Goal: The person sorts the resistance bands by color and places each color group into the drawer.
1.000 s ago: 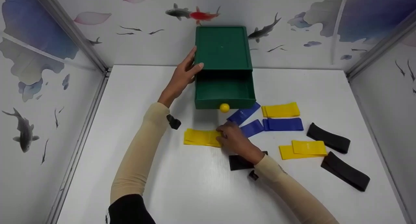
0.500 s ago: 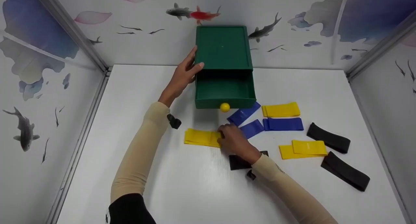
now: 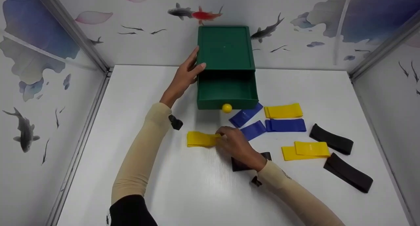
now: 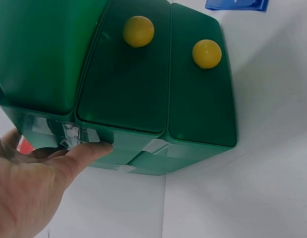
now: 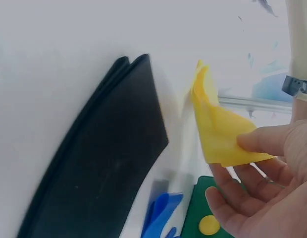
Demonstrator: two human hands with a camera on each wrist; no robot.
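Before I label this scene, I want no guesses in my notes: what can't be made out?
Head view: part of the leftmost black band, hidden by the right hand.
Head view: the right end of the held yellow band, behind the same hand.
Head view: print on a blue band, too small.
Left wrist view: part of the left hand, cut off by the left edge.

A folded yellow band (image 3: 200,139) (end pinched) is before the open green drawer box (image 3: 225,55).
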